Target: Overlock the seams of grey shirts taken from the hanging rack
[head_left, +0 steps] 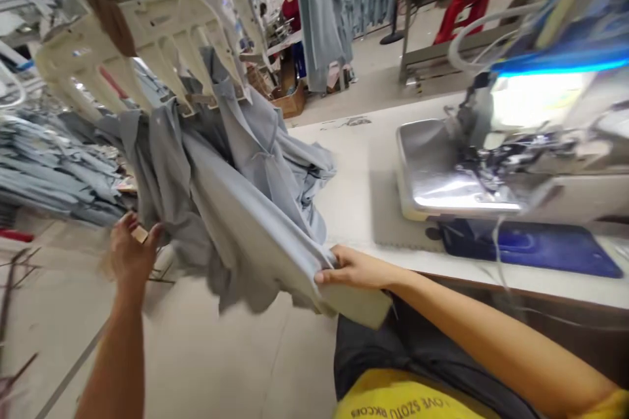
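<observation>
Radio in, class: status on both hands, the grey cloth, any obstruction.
Right hand: pinching long grey cloth panel. Left hand: fingers parted beside grey cloth pieces, contact unclear. Pieces: hanging from cream plastic slotted rack. Nothing visibly blocking either hand.

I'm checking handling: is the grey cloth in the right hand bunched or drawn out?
Drawn out: the grey cloth slants from the cream hanger to the right hand.
</observation>
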`<action>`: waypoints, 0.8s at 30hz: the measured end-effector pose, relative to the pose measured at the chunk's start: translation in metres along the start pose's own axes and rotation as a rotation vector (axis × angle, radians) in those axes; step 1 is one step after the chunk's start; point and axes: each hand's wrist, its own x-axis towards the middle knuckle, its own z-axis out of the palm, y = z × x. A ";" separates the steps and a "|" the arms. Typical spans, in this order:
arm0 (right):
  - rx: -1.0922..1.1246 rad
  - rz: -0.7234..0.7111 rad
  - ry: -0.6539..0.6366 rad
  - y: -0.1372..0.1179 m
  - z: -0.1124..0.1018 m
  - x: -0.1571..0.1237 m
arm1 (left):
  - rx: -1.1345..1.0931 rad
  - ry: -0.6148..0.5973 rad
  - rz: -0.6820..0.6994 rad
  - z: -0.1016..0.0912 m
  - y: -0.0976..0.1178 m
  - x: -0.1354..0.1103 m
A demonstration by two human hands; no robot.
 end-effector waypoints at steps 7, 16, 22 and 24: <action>-0.337 -0.356 -0.178 -0.021 0.024 -0.011 | -0.015 -1.024 1.058 0.010 0.113 -0.074; -0.621 -0.152 0.623 0.029 0.057 0.119 | 0.116 -0.948 0.915 -0.069 0.083 -0.089; -0.538 -0.216 0.675 0.050 0.063 0.123 | 0.067 -0.880 0.935 -0.072 0.090 -0.088; -0.474 -0.217 0.713 0.053 0.052 0.102 | 0.030 -0.860 0.948 -0.068 0.092 -0.088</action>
